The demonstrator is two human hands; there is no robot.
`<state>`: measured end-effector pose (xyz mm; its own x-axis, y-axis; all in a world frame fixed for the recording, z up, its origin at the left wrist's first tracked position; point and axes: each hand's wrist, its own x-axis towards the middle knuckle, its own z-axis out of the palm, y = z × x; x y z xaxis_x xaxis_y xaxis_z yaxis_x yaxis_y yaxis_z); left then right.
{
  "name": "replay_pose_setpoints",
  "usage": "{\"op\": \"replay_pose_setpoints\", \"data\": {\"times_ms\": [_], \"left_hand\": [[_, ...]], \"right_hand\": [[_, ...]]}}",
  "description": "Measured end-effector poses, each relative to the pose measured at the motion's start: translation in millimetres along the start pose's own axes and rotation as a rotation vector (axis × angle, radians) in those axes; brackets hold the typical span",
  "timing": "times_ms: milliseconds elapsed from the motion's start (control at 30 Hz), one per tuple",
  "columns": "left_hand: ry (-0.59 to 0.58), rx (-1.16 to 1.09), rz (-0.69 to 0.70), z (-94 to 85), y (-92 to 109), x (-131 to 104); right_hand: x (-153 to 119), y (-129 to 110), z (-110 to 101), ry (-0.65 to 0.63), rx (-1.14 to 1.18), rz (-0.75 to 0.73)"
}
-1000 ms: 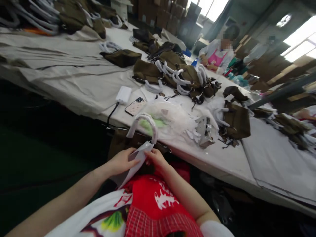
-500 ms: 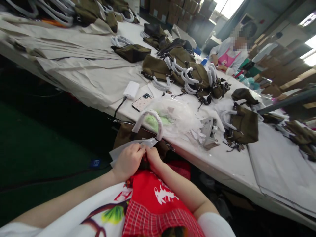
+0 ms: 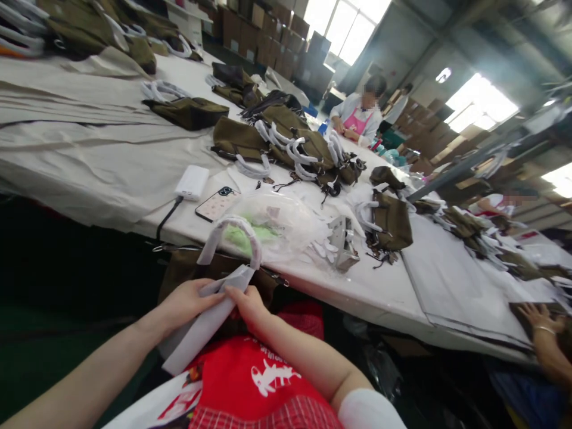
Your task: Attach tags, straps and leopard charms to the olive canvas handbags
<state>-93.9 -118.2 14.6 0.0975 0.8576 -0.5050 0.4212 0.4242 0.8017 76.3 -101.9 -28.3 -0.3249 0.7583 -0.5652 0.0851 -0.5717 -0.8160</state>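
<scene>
An olive-brown handbag (image 3: 179,271) is on my lap against the table's edge, its handle (image 3: 239,224) standing up in white wrapping. A translucent white wrapping strip (image 3: 200,338) runs from the handle's near end down toward my apron. My left hand (image 3: 190,305) is closed on the strip from the left side, fingertips pointing right. My right hand (image 3: 248,305) pinches the same strip just below the handle, close to the left fingertips. Both hands partly cover the bag's front.
On the table (image 3: 313,280) lie a phone (image 3: 217,204), a white power bank (image 3: 192,182), a clear plastic bag (image 3: 286,223) with green inside and a tape dispenser (image 3: 345,244). Several olive handbags (image 3: 391,220) lie beyond. A co-worker's hand (image 3: 543,319) is at far right.
The view has swung right, so the table things sit farther left. My hands have moved slightly apart, and the strip's free length now slants down toward the apron.
</scene>
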Motion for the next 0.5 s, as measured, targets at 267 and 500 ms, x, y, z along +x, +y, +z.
{"op": "replay_pose_setpoints", "data": {"times_ms": [267, 500], "left_hand": [[0.138, 0.422, 0.14, 17.0, 11, -1], [0.316, 0.819, 0.287, 39.2, 16, -16]], "right_hand": [[6, -8, 4, 0.095, -0.046, 0.073], [7, -6, 10, 0.033, 0.118, 0.091]]}}
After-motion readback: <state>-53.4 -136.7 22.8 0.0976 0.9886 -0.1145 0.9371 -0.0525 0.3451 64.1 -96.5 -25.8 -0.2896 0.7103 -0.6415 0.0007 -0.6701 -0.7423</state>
